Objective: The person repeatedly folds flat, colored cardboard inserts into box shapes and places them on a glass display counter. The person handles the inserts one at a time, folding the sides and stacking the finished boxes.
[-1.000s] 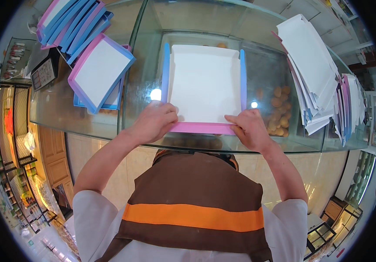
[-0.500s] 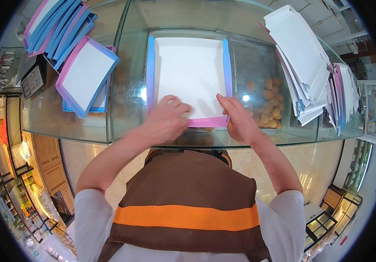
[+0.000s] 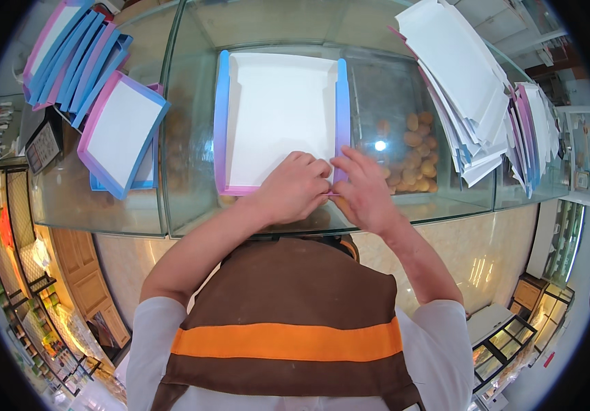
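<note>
The person stood over a glass counter [image 3: 192, 212], and a shallow cardboard box [image 3: 278, 109] lay flat on it, straight in front of the body. Its inside was white, with blue walls rising along the left and right and a pink strip along the near edge.

Both hands were at the box's near right corner, almost meeting. The left hand [image 3: 295, 186] came across the near edge, fingers bent and drawn together, pinching the pink strip close to the corner; its thumb was mostly hidden from me. The right hand [image 3: 362, 190] was curled about the same corner, its fingers at the blue right wall and its thumb low by the strip, pinching the cardboard between them.

Through the glass, right of the box, I saw a heap of round brown things [image 3: 415, 161]. Farther right leaned a stack of flat white sheets [image 3: 449, 65], with a pink-and-blue bundle [image 3: 529, 133] beside it. On the left sat a pile of folded boxes [image 3: 79, 58], a pink-and-blue tray [image 3: 125, 123] just in front, and a keypad [image 3: 43, 149] near them. The person wore a brown apron [image 3: 295, 281] with an orange band [image 3: 288, 341].
</note>
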Tool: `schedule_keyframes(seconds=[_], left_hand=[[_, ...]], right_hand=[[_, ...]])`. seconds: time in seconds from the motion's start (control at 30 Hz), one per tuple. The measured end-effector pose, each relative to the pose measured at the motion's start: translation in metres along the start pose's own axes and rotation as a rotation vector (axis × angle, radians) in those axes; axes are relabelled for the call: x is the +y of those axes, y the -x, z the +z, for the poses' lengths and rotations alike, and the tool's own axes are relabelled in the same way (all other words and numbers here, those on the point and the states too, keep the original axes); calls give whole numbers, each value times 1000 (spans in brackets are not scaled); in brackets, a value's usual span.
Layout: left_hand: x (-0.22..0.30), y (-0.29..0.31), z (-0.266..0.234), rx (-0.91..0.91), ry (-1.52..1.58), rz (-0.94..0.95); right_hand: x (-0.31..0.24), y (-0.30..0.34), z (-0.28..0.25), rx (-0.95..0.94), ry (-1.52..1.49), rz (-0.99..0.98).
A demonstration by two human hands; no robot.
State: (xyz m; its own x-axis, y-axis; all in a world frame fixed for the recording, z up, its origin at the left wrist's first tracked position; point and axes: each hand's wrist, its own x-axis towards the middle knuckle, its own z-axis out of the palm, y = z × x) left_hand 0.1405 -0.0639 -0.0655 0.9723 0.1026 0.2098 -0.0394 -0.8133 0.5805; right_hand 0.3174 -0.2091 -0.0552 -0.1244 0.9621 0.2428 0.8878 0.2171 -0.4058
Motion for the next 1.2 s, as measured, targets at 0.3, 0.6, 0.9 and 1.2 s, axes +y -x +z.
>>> schedule_keyframes(seconds=[0.3,0.6,0.9,1.2], left_hand=[[38,27,-74,1000,248,-430],[-12,115,-70,784,1117,-628],[41,75,-114,903,527,-647],[43,57,-87,1258,525,-671]], right_hand=[[-24,-53,-55,609,-445,388],[-22,-94,-56,776,-1280,724],[-63,-71,-36,587,-1003,739],[-79,-74,-50,843,-830,400]])
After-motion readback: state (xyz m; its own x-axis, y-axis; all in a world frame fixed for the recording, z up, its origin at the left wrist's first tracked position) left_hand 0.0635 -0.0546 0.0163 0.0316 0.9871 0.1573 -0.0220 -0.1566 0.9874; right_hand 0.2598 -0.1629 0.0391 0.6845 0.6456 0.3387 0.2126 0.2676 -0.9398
